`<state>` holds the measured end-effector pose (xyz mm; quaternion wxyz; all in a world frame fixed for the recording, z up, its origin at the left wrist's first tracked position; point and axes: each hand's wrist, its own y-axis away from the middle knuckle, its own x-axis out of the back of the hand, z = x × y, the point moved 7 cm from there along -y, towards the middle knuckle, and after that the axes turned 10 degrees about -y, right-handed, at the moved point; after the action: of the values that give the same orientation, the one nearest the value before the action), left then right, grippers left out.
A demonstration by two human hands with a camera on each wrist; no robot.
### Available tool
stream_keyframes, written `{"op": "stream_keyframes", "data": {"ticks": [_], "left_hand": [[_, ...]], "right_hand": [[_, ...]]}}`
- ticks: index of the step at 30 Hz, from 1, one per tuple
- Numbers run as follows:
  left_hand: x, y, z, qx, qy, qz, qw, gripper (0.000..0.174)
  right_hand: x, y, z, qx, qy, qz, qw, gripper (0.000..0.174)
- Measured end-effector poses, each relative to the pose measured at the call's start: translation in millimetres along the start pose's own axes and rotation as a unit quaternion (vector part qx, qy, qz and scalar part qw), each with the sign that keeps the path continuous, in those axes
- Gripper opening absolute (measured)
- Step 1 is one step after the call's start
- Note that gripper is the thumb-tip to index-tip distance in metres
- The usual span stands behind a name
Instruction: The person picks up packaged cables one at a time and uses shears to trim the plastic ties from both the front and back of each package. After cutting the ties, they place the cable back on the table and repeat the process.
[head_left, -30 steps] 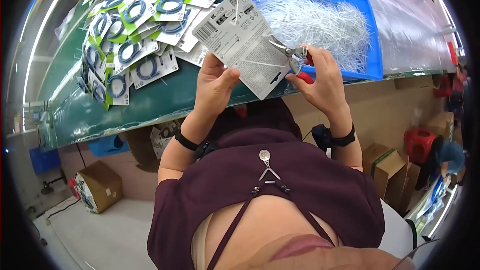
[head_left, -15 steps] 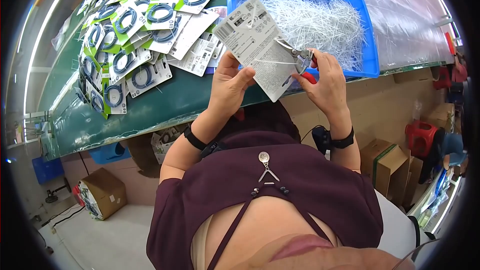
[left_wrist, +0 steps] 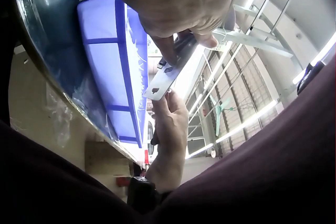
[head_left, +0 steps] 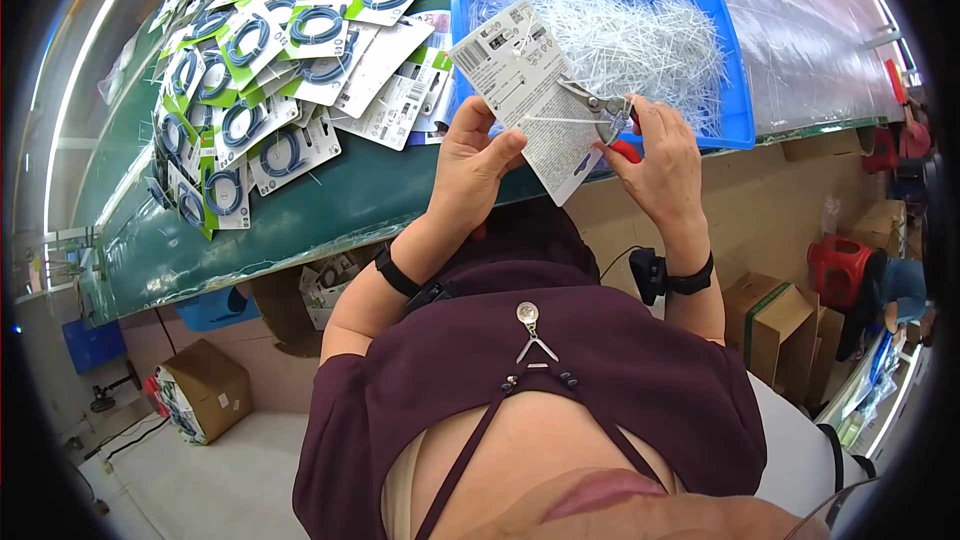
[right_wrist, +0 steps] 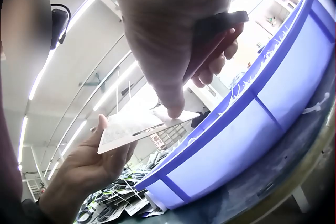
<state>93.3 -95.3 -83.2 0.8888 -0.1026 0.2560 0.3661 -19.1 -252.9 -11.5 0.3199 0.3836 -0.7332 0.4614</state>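
My left hand (head_left: 465, 162) grips a white printed package card (head_left: 545, 148) by its left edge, thumb on the near face. The back, with its barcode and small text, is turned up, and a thin white plastic tie (head_left: 552, 120) lies across it. In my right hand (head_left: 662, 155) I hold red-handled snips (head_left: 607, 105), their metal blades over the card's right side near the tie. From the right wrist view, the red handle (right_wrist: 212, 50) sits inside the curled fingers. Left of the card, many carded coils of blue-grey cable (head_left: 318, 25) lie heaped.
Just beyond the card stands a blue bin (head_left: 742, 60) filled with thin white plastic strips (head_left: 640, 50). The green table's front edge (head_left: 290, 258) runs close to me. Cardboard boxes (head_left: 775, 325) stand below at the right, near a red stool (head_left: 838, 268).
My left hand and the card have shifted right, and the snips a little too. The blades remain over the card beside the tie. More of the heaped cards shows at left.
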Motion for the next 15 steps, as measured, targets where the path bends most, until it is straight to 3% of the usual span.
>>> {"op": "stream_keyframes", "data": {"ticks": [15], "left_hand": [[-1, -11, -9, 0.049, -0.073, 0.012, 0.996, 0.033]], "right_hand": [[-21, 9, 25, -0.073, -0.05, -0.084, 0.992, 0.049]]}}
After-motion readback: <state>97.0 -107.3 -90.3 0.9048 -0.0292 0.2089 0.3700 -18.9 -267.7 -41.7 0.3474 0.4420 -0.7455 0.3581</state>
